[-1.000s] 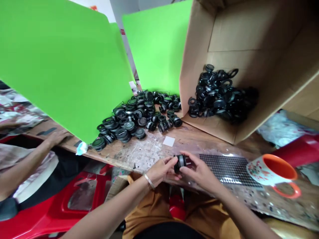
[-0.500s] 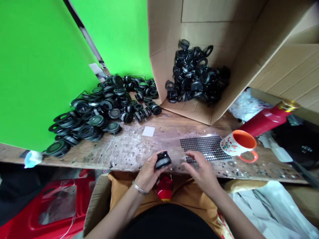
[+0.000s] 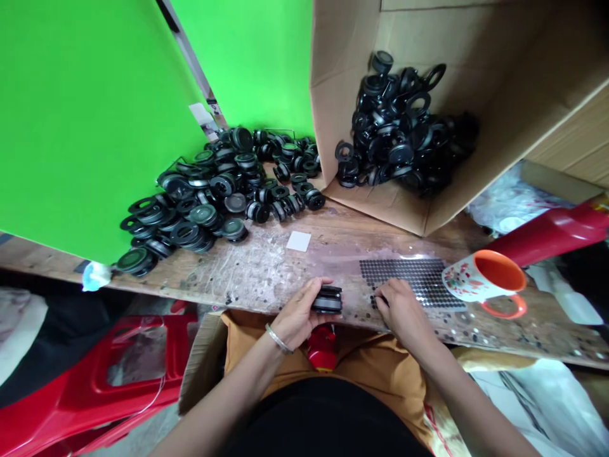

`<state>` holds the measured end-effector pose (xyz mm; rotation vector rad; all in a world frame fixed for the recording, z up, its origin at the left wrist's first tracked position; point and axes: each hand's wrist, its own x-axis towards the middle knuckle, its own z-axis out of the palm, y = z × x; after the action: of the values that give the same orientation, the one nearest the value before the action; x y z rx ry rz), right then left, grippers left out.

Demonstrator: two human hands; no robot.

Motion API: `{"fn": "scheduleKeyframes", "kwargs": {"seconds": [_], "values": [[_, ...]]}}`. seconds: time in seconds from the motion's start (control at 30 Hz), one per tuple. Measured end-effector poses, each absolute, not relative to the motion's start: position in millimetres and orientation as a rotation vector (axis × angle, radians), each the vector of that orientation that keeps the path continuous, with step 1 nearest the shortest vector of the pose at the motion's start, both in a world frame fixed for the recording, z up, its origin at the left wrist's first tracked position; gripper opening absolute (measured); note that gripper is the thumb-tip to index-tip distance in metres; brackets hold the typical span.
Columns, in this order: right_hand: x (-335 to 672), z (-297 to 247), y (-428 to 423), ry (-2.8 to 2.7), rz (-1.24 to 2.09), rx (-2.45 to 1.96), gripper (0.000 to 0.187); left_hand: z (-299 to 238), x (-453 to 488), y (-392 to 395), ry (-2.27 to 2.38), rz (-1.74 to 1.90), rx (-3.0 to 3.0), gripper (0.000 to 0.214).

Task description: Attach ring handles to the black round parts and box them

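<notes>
My left hand (image 3: 301, 312) is closed around a black round part with a grey band (image 3: 327, 301), held at the bench's front edge. A clear sheet with rows of small black dots (image 3: 404, 278) lies flat to the right. My right hand (image 3: 398, 308) rests at that sheet's lower left edge, thumb and fingers pinched together. Whatever is between those fingertips is hidden. A heap of similar black round parts (image 3: 204, 203) is piled on the bench at the left. More black parts (image 3: 399, 133) fill the back of an open cardboard box (image 3: 380, 206).
Right of the dot sheet stands a white mug with an orange inside (image 3: 476, 279), with a red bottle (image 3: 552, 235) lying behind it. A small white square (image 3: 299, 241) lies on the wooden bench (image 3: 257, 273). Green panels (image 3: 95, 127) rise behind the left heap.
My right hand has gone from spread fingers to a pinch at the dot sheet's edge. The black part stays in my left hand, turned slightly. The camera view has shifted.
</notes>
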<state>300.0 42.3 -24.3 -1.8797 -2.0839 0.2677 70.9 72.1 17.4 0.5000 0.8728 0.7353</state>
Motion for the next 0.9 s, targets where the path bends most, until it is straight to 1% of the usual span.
{"fn": "scheduleKeyframes", "kwargs": {"seconds": [0.23, 0.33, 0.4, 0.5, 0.57, 0.9], "values": [[298.9, -18.4, 52.1, -2.153, 0.264, -1.932, 0.016, 12.3, 80.8, 71.4, 0.922, 0.739, 0.421, 0.032], [291.7, -17.1, 47.0, -2.061, 0.268, -1.915, 0.013, 10.3, 84.5, 68.5, 0.937, 0.779, 0.473, 0.036], [281.7, -13.4, 41.4, -1.860, 0.429, -1.806, 0.012, 9.0, 86.2, 65.8, 0.944, 0.816, 0.559, 0.040], [262.0, -3.8, 34.9, -1.491, 0.823, -1.599, 0.011, 6.6, 88.8, 62.2, 0.957, 0.844, 0.691, 0.042], [251.1, 2.4, 33.3, -1.370, 0.946, -1.534, 0.011, 4.9, 90.4, 60.7, 0.975, 0.836, 0.753, 0.041], [254.4, 4.3, 29.5, -1.644, 0.704, -1.439, 0.011, 8.4, 96.4, 55.8, 0.934, 0.788, 0.716, 0.045]]}}
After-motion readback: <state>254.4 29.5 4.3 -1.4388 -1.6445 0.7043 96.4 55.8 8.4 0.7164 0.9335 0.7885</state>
